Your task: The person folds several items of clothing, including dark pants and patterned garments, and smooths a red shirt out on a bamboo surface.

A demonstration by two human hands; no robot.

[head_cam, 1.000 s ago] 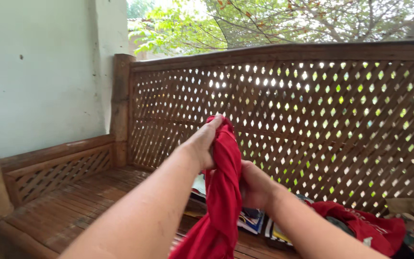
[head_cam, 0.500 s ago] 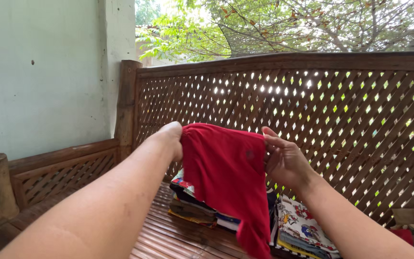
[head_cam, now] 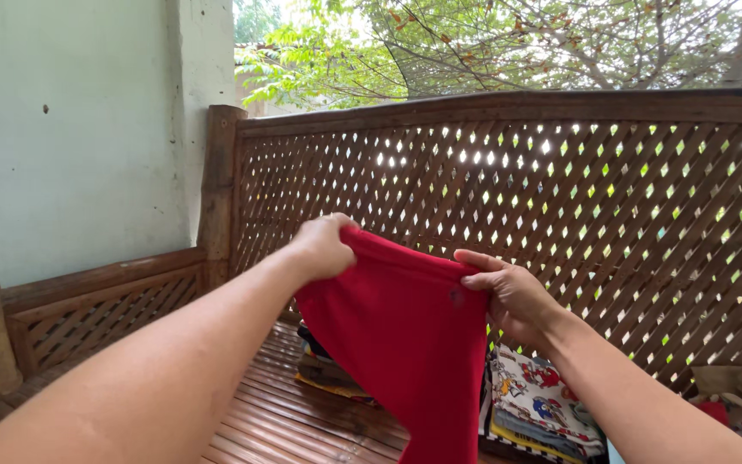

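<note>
Red garment (head_cam: 405, 335): soft cloth, plain red, held up in the air in front of the person, its top edge stretched between both hands and sloping down toward the right; the rest hangs down past the lower edge of the view, in front of the folded piles.

Left hand (head_cam: 324, 245): fingers curled shut over the left end of the garment's top edge, knuckles upward.

Right hand (head_cam: 513, 296): thumb and fingers pinched on the right end of the same edge, the fingers lying nearly straight along the cloth.

Folded clothes, left pile (head_cam: 328, 374): dark and patterned pieces stacked on the slatted wooden bench (head_cam: 294, 421), partly hidden behind the garment.

Folded clothes, right pile (head_cam: 538, 408): white printed cloth on top, just beside the left pile.

Lattice backrest (head_cam: 603, 223): brown wood, diamond openings, behind the hands.

Wall (head_cam: 62, 129): pale green, at left.

Tree foliage (head_cam: 491, 43): above the backrest, in daylight
</note>
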